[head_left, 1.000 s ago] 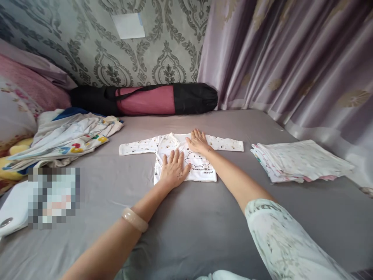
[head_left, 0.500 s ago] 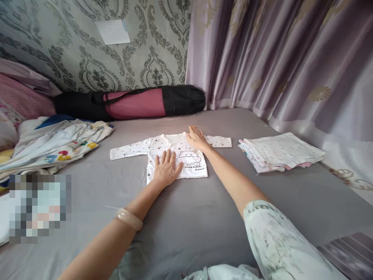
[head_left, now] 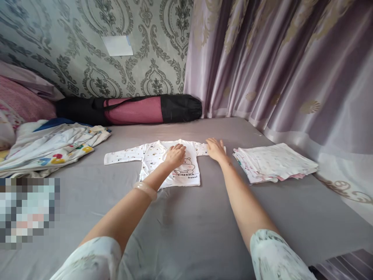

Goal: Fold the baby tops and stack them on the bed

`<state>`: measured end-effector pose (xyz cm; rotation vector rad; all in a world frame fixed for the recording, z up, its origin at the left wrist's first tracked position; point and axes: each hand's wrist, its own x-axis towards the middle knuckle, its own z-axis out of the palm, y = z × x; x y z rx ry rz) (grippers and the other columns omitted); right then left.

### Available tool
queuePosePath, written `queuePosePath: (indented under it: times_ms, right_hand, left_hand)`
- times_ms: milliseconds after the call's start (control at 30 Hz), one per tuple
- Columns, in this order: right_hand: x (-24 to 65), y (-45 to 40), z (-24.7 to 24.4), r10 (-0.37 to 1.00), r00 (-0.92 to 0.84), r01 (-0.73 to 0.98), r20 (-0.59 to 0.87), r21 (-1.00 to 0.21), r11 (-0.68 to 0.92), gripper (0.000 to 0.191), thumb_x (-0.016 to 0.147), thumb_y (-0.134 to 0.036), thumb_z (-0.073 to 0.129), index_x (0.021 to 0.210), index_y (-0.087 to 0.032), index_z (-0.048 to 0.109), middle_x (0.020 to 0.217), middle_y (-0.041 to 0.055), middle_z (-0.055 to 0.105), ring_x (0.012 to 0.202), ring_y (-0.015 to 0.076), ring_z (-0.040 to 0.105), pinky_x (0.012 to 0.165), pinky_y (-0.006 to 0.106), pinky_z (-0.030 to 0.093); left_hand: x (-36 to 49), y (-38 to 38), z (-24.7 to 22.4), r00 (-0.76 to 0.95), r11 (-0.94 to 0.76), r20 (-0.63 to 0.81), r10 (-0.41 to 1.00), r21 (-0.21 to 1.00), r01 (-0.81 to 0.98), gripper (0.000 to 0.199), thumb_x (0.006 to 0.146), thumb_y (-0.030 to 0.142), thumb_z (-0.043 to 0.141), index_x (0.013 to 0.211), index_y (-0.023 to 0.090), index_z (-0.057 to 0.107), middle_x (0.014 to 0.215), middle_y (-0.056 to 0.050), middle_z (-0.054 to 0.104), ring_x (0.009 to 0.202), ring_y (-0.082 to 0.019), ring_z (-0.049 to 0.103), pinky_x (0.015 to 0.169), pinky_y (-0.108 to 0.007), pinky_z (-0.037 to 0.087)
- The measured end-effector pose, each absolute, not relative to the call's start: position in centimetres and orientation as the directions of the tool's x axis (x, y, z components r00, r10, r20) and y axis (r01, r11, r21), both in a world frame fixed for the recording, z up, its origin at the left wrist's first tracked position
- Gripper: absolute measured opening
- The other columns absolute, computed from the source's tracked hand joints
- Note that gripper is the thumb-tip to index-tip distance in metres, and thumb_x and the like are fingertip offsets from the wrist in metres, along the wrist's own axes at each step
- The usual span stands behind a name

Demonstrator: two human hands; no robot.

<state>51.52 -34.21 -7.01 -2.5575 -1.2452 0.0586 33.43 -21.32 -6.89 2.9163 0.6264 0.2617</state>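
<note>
A small white baby shirt (head_left: 151, 159) with a cartoon animal print lies spread on the grey bed sheet (head_left: 192, 225), its sleeves stretched out to both sides. My left hand (head_left: 175, 154) is over the middle of the chest, fingers extended, covering part of the print; whether it presses on the cloth I cannot tell. On the right-hand sleeve rests my right hand (head_left: 215, 149), palm down with the fingers spread, near the cuff. Neither hand grips the cloth.
A flat stack of folded clothes (head_left: 276, 161) lies to the right. Loose clothes (head_left: 67, 144) are heaped on the left. Along the wall lies a black and pink carrying bag (head_left: 131, 110). Purple curtains (head_left: 233, 58) hang at the right back.
My right hand has moved from the shirt's shoulder out along the sleeve to the right. My left hand has shifted up and right across the chest. The camera view has tilted slightly up.
</note>
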Motion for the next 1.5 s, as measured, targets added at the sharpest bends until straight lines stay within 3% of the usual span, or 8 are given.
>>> queuePosePath:
  times_ms: [167,400,600,733,1067,1167,1300,1500]
  right_hand:
    - [48.2,-32.5,-8.0,0.886,0.461,0.841,-0.054,-0.292,-0.456,0.058,0.101,-0.034,0.020,0.152,-0.008,0.028,0.161,0.0115,0.019,0.149,0.0227,0.011,0.120,0.043,0.007]
    - [49.8,-33.4,-8.4,0.769,0.634,0.727,-0.083,-0.276,-0.629,0.062,0.100,-0.035,0.019,0.152,-0.002,0.023,0.160,0.0169,0.019,0.148,0.0268,0.012,0.119,0.043,0.009]
    - [52.9,-35.8,-7.3,0.501,0.865,0.494,0.026,-0.213,-0.843,0.044,0.093,-0.018,0.036,0.132,-0.004,0.053,0.135,0.0233,0.051,0.129,0.0317,0.044,0.105,0.043,0.032]
    - [53.5,-36.5,-6.9,0.436,0.896,0.444,0.081,-0.201,-0.873,0.038,0.086,-0.019,0.051,0.119,-0.005,0.061,0.126,0.0223,0.055,0.122,0.0331,0.047,0.099,0.042,0.037]
    - [55.5,-36.1,-6.6,0.397,0.912,0.351,0.102,-0.693,-0.629,0.028,0.084,-0.022,0.052,0.109,-0.017,0.063,0.105,0.0118,0.069,0.100,0.0237,0.062,0.087,0.030,0.046]
    - [56.4,-36.5,-7.2,0.374,0.925,0.153,-0.070,-0.831,-0.534,0.024,0.083,-0.020,0.054,0.104,-0.017,0.066,0.097,0.0092,0.071,0.090,0.0215,0.066,0.077,0.029,0.052]
    - [56.8,-37.0,-7.7,0.374,0.899,-0.004,-0.229,-0.858,-0.514,0.016,0.082,-0.016,0.058,0.093,-0.014,0.069,0.071,0.0061,0.070,0.063,0.0182,0.065,0.056,0.027,0.053]
    - [56.4,-37.7,-6.9,0.401,0.891,-0.014,-0.215,-0.893,-0.449,0.008,0.083,-0.012,0.060,0.083,-0.013,0.068,0.067,0.0036,0.070,0.058,0.0144,0.064,0.056,0.024,0.053]
  left_hand:
    - [37.7,-21.6,-8.5,0.928,-0.919,0.096,0.361,0.207,0.336,0.048,0.098,0.018,0.030,0.144,0.011,0.040,0.151,-0.014,0.041,0.144,-0.023,0.030,0.119,-0.039,0.021]
    - [38.7,-22.1,-9.8,0.907,-0.881,0.046,0.419,0.260,0.394,0.058,0.101,0.041,0.019,0.151,0.013,0.031,0.158,-0.010,0.028,0.148,-0.024,0.020,0.121,-0.046,0.014]
    - [38.7,-22.0,-9.9,0.902,-0.874,0.031,0.430,0.266,0.407,0.061,0.100,0.044,0.017,0.152,0.014,0.028,0.159,-0.009,0.026,0.148,-0.023,0.017,0.121,-0.044,0.012]
    - [38.7,-22.1,-9.7,0.898,-0.869,0.019,0.439,0.262,0.420,0.061,0.100,0.043,0.017,0.152,0.013,0.027,0.159,-0.009,0.025,0.148,-0.023,0.017,0.121,-0.043,0.012]
    - [38.7,-22.1,-9.8,0.896,-0.865,0.004,0.445,0.262,0.428,0.062,0.100,0.044,0.016,0.153,0.015,0.025,0.160,-0.009,0.022,0.149,-0.025,0.015,0.121,-0.049,0.010]
    - [38.8,-22.1,-9.9,0.894,-0.861,0.000,0.447,0.269,0.431,0.063,0.099,0.046,0.016,0.154,0.015,0.024,0.161,-0.009,0.021,0.149,-0.026,0.014,0.120,-0.050,0.009]
    - [38.8,-22.1,-9.9,0.895,-0.864,0.012,0.447,0.267,0.428,0.062,0.099,0.047,0.018,0.153,0.017,0.025,0.160,-0.009,0.023,0.149,-0.027,0.015,0.120,-0.051,0.010]
    - [38.9,-22.1,-9.8,0.895,-0.867,-0.009,0.446,0.246,0.434,0.061,0.099,0.046,0.018,0.152,0.017,0.027,0.160,-0.010,0.024,0.148,-0.028,0.016,0.119,-0.052,0.010]
